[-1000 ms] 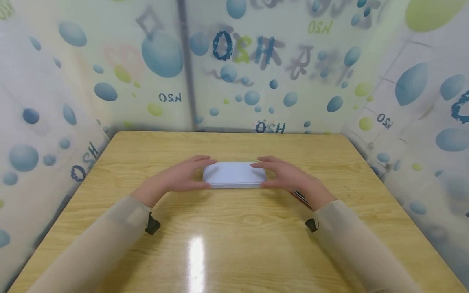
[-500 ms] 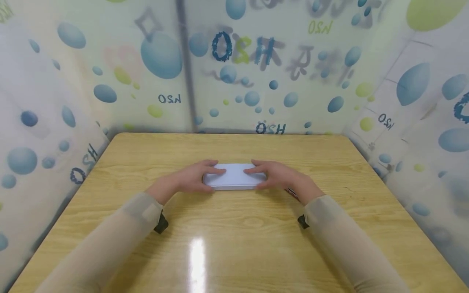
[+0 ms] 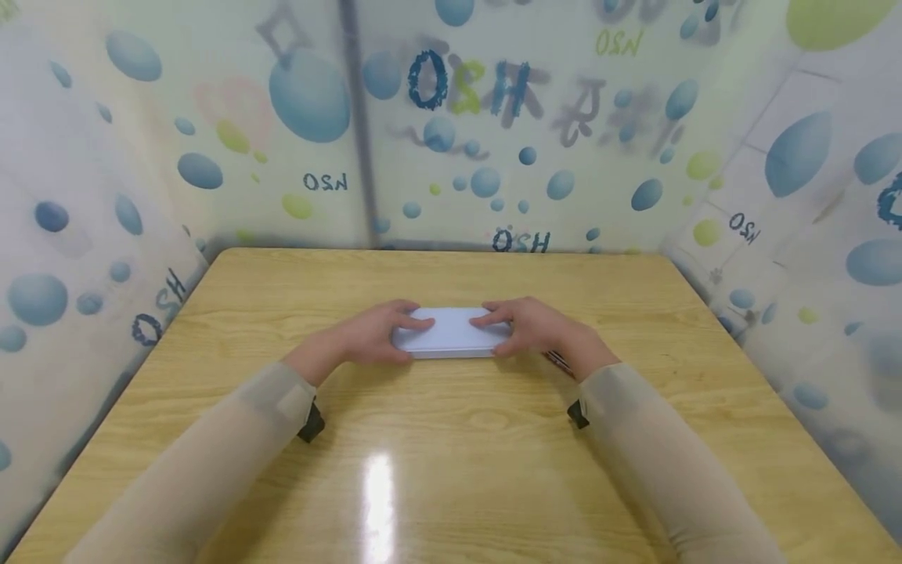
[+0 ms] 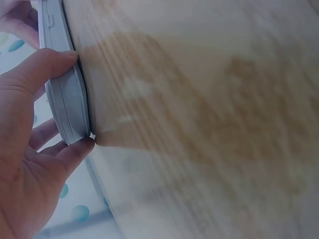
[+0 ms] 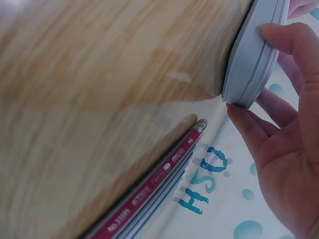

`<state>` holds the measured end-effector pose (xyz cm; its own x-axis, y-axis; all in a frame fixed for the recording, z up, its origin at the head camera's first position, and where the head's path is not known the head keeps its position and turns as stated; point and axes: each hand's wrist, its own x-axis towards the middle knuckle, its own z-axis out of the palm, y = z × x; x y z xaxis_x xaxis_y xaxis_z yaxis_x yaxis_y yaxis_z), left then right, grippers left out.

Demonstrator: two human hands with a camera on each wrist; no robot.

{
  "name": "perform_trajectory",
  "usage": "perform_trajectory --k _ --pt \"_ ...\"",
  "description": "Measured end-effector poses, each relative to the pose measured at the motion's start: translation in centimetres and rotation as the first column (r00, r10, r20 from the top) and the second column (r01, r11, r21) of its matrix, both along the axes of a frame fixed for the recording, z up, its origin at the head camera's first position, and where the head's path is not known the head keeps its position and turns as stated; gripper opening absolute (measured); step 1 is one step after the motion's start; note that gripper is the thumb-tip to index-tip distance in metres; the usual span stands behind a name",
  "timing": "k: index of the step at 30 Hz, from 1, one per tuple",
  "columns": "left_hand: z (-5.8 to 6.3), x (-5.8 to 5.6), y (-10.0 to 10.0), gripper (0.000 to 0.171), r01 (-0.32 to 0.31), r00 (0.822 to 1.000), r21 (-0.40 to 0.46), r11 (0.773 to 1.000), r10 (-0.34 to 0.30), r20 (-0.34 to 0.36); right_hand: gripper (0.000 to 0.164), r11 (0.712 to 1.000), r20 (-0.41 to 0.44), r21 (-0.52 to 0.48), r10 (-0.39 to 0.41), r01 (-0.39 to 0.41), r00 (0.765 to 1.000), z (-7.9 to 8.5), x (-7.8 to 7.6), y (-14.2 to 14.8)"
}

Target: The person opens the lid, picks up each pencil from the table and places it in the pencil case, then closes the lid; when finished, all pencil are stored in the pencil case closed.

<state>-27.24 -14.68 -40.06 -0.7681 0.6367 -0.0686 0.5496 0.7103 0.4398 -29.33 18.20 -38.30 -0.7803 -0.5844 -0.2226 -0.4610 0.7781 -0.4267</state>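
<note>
A flat, light grey-white pencil case (image 3: 451, 330) lies lengthwise across the middle of the wooden table, its lid closed. Its left end is gripped by my left hand (image 3: 377, 334), with the thumb on the near side and the fingers around the end and top. My right hand (image 3: 537, 326) grips the opposite end in much the same way. A seam runs along the side of the case (image 4: 67, 99), and a small latch shows in the left wrist view. Close to the right hand lie several pencils (image 5: 159, 179), one dark red with printed lettering; the right wrist partly covers them in the head view.
The wooden table (image 3: 451, 439) reaches back to walls (image 3: 451, 211) printed with blue and green bubbles, which enclose it at the back and both sides. A bright light reflection (image 3: 378, 501) shows on the near part of the table.
Both hands have moved inward, from hovering at the case's ends to gripping them. The case stays in nearly the same place; the head view has shifted slightly.
</note>
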Motion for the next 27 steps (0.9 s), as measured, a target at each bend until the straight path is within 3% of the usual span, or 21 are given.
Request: perform_trajectory --k 15,27 --pt "0.2 -0.8 0.3 0.07 0.003 1.0 -0.009 1.0 -0.004 -0.007 0.063 0.999 0.069 -0.004 -0.042 0.043 0.997 0.7 -0.9 0.5" --pt "0.0 -0.5 -0.7 0.069 0.011 0.999 0.048 0.999 -0.012 0.037 0.062 1.0 0.051 -0.028 0.0 0.001 0.999 -0.3 0.5 0.6"
